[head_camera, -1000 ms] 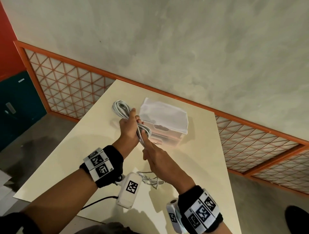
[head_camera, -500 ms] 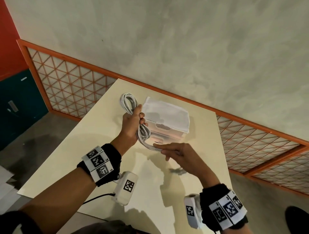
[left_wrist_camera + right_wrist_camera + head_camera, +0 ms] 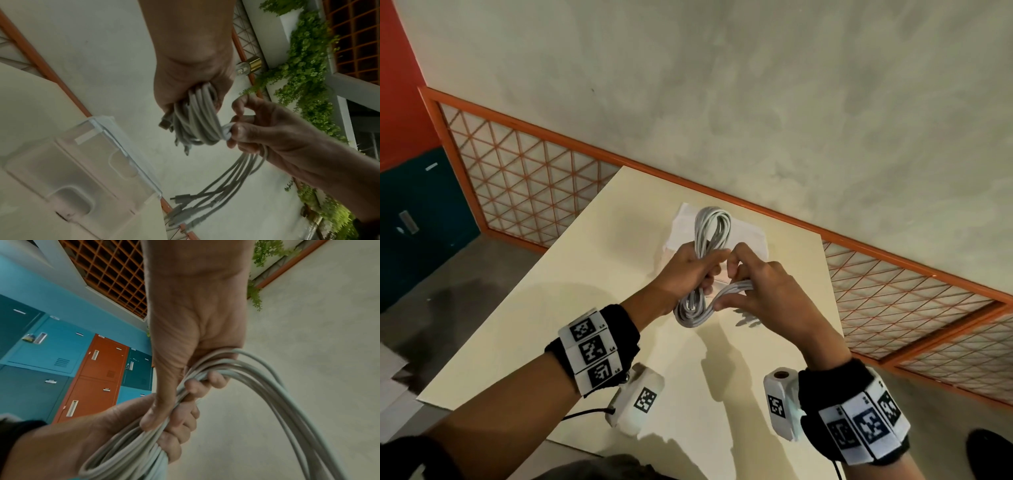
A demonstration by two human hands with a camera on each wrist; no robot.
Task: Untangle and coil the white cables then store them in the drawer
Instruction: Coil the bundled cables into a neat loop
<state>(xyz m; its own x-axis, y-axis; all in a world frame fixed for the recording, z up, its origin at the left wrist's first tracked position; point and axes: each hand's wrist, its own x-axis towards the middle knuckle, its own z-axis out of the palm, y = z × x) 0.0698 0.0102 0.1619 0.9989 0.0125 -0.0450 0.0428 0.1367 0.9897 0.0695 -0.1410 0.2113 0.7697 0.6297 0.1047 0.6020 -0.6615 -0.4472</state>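
Note:
A bundle of white cables is held in the air above the cream table, looped into an upright coil. My left hand grips the coil around its middle. My right hand pinches the loose strands that run off the coil's lower loop. Their free ends with plugs trail down from that hand. Behind the hands stands the translucent drawer box with a white top; its drawer front looks closed.
An orange-framed lattice railing runs along the table's far and right edges, in front of a grey plaster wall. Blue and orange lockers stand off to the left. Green plants hang nearby.
Both hands rose and shifted right, so the coil now sits in front of the drawer box. The right hand moved up from the table and drew the loose strands close against the coil.

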